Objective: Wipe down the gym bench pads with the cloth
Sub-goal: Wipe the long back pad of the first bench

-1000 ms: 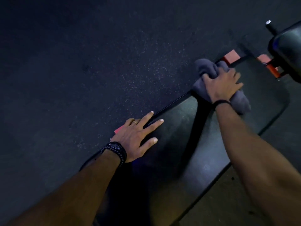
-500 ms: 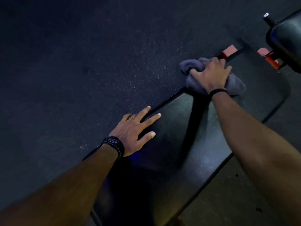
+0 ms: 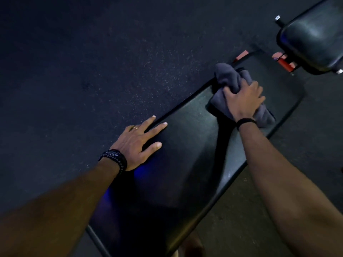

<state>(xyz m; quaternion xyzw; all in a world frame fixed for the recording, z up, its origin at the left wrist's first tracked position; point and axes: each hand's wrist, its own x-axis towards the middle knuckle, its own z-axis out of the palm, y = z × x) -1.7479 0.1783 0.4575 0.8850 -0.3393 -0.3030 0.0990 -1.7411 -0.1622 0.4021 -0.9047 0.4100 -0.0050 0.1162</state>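
Head view: the right hand [image 3: 243,101] grips the bunched grey cloth [image 3: 232,80] on the long black padded bench pad [image 3: 185,154], having pulled it back from the far end; left hand [image 3: 137,143] stays spread flat, bracing, so wiping continues nearer

The long black padded counter [image 3: 187,164] runs from the near centre to the far right, its surface glossy and dark. A crumpled grey cloth [image 3: 232,80] lies on its far end, at the left edge, under the right hand [image 3: 243,101]. The left hand [image 3: 137,143] rests flat on the pad's near left edge, fingers spread. A dark speckled rubber floor [image 3: 92,62] lies beneath and around the counter.
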